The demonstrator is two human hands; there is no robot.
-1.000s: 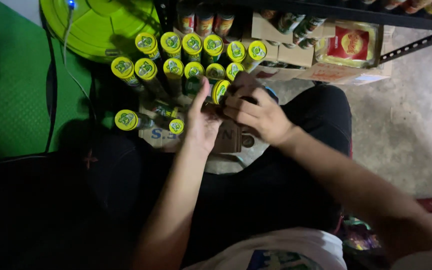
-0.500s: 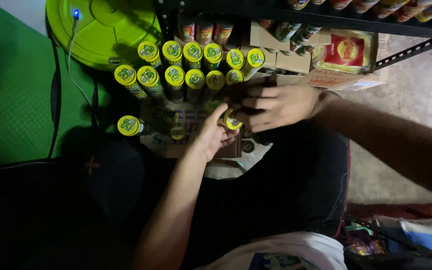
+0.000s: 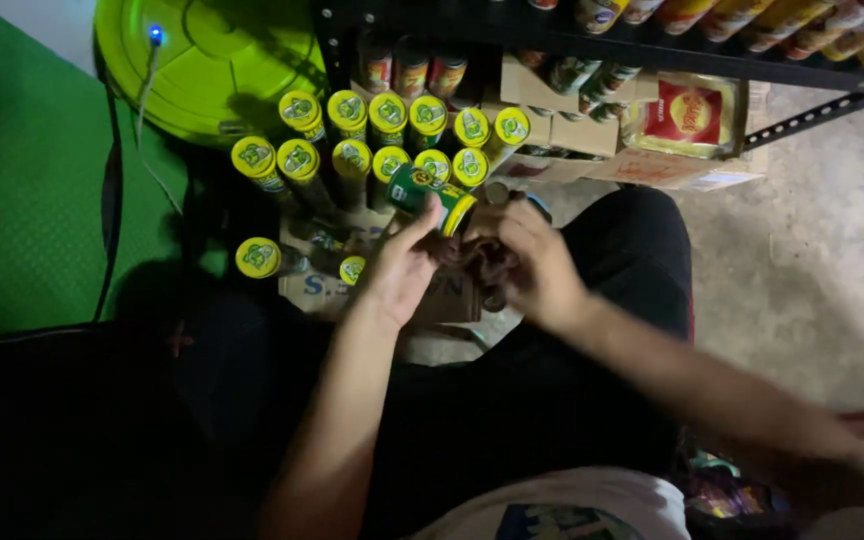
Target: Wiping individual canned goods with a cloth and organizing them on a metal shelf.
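My left hand (image 3: 399,272) grips a green tube can with a yellow lid (image 3: 432,194), tilted on its side above my lap. My right hand (image 3: 532,262) is close beside it, fingers curled on a dark brown rag (image 3: 474,262) that lies between the two hands. Just beyond the hands, several more yellow-lidded green cans (image 3: 389,113) stand upright in rows. Two separate ones (image 3: 257,256) stand at the left by a flat cardboard box (image 3: 317,290). I sit with dark trousers (image 3: 512,400) under my arms.
A round lime-green disc (image 3: 217,60) with a blue light and a cable lies at the top left on a green mat (image 3: 32,200). A black metal shelf (image 3: 672,50) holds cans, cardboard boxes and a red-and-yellow packet (image 3: 690,112). Bare concrete floor (image 3: 812,260) is at the right.
My left hand has lifted a can higher and tipped it on its side. My right hand has drawn back from the far side and come in next to it with the rag.
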